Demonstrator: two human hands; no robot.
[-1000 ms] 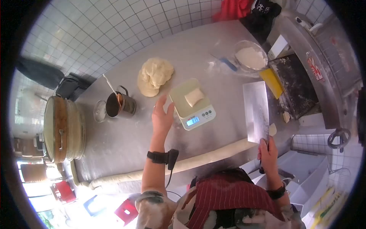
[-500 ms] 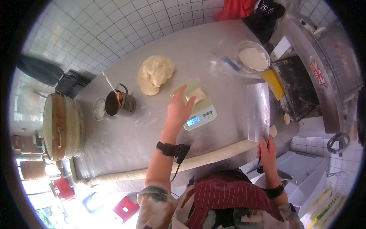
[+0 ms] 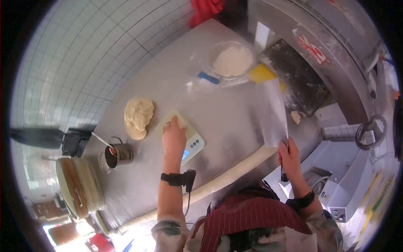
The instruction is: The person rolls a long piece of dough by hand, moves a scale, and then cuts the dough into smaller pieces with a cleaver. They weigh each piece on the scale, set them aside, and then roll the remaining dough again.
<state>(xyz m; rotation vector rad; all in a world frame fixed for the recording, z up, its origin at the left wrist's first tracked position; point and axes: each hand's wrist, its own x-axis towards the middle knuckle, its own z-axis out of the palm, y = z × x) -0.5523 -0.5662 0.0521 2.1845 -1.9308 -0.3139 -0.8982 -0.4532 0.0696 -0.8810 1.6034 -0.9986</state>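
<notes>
My left hand (image 3: 174, 137) is over the plate of a kitchen scale (image 3: 197, 140), its fingers curled around a small piece of dough that they mostly hide. The lit display is partly covered by the hand. My right hand (image 3: 289, 157) grips the dark handle of a cleaver (image 3: 272, 113), whose broad blade points away from me. A long dough rope (image 3: 226, 178) runs along the near edge of the metal table, one end close under the blade. Left of the scale lies a large lump of dough (image 3: 138, 117).
A bowl of flour (image 3: 232, 61) stands at the back beside a blue-handled tool (image 3: 208, 77) and a yellow scraper (image 3: 262, 73). To the left are a metal mug (image 3: 121, 154) and stacked steamers (image 3: 77, 189). A machine (image 3: 327, 54) borders the right.
The view has turned, shifting the table's things. My left fingers have closed over the dough piece that showed on the scale. My right hand still holds the cleaver.
</notes>
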